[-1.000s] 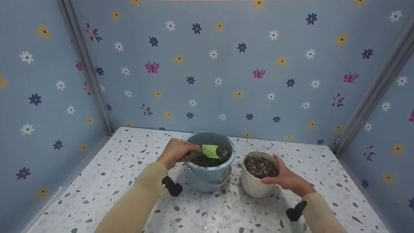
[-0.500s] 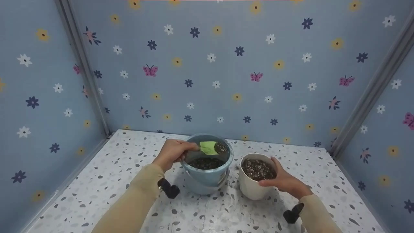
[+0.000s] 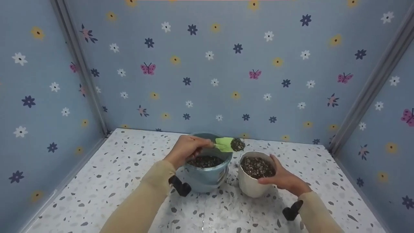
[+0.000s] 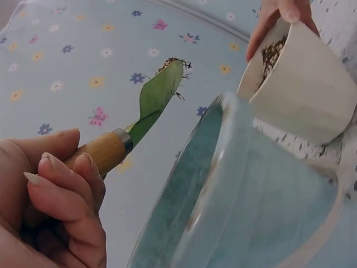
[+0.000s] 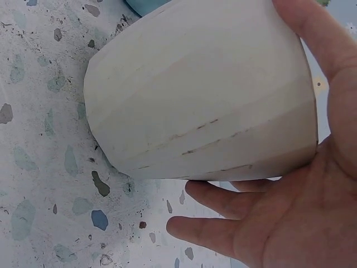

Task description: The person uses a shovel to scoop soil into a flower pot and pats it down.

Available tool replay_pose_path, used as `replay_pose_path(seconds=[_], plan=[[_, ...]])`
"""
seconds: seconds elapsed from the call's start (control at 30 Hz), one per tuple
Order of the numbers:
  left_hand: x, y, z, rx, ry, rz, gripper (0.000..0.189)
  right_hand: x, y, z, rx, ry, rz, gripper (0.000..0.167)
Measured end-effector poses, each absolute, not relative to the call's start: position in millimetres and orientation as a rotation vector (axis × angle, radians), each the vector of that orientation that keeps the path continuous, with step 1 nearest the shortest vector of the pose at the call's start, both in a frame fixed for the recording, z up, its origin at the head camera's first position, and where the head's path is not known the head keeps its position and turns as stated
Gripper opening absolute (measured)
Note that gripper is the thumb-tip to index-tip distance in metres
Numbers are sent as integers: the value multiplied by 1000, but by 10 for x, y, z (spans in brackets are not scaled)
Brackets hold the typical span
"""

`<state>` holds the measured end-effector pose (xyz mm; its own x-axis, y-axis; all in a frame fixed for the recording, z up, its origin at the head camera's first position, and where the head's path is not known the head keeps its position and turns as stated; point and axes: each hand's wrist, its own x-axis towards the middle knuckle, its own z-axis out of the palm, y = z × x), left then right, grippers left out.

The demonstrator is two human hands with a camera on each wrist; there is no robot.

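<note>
In the head view my left hand (image 3: 187, 149) grips a small green trowel (image 3: 223, 144) above the right side of a light-blue bucket (image 3: 203, 176). Dark, speckled soil (image 3: 238, 144) is heaped on the blade's tip, now beyond the bucket rim. The left wrist view shows the trowel's wooden handle (image 4: 103, 152) held between thumb and curled fingers. My right hand (image 3: 286, 178) holds a white flower pot (image 3: 254, 187) at its right side, thumb at the near rim and fingers around the far side. Soil nearly fills this pot; the bucket's soil lies lower.
Pot and bucket stand close together on a speckled white tabletop (image 3: 113, 181). Behind them rises a blue wall (image 3: 226, 68) patterned with flowers and butterflies, and similar panels flank both sides. The bucket's carrying handle (image 4: 312, 240) hangs down along its side.
My left hand has lifted the trowel with its soil out of the bucket and moved it right, toward the white flower pot. The right hand stays at the pot.
</note>
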<state>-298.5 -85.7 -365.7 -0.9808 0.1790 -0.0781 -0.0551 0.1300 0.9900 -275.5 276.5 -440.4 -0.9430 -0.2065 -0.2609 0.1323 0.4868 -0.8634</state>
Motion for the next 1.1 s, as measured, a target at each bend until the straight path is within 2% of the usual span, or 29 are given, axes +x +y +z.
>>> replay_pose_path(seconds=[0.3, 0.53, 1.1], plan=[[-2975, -532, -3763, 242, 2258, 1894, 16, -2757, 2744, -4429, -85, 2402, -1433, 127], [-2970, -372, -3815, 312, 2325, 1857, 21, -2755, 2776, -4419, -73, 2410, -1429, 126], [-2928, -260, -3881, 336, 2423, 1866, 23, -2759, 2788, -4418, -81, 2413, -1433, 126]])
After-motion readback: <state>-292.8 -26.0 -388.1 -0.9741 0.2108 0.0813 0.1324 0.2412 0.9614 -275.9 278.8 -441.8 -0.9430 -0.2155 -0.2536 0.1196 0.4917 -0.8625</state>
